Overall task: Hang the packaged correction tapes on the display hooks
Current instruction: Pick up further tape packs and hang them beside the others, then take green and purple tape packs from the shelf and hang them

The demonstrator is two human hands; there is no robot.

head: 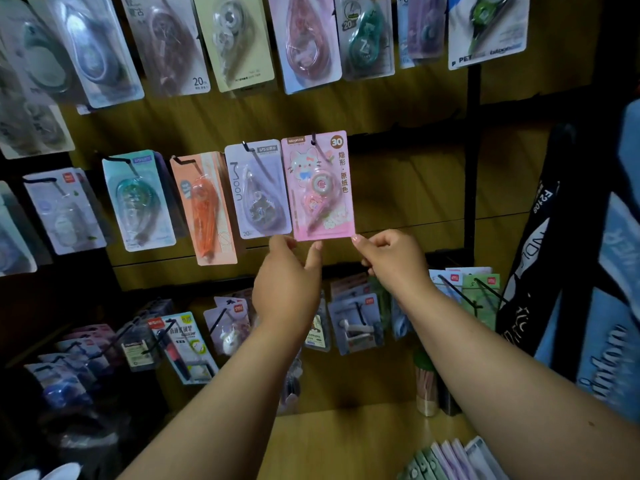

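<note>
A pink packaged correction tape with a cartoon cat hangs on a black display hook in the middle row of the wooden wall. My left hand pinches the pack's bottom left corner between thumb and fingers. My right hand pinches its bottom right corner. To its left on the same row hang a lilac pack, an orange pack and a teal pack.
More correction tape packs fill the row above. Hooks with other stationery stick out below my arms. Black and blue bags hang at the right. A wooden shelf with notebooks lies below.
</note>
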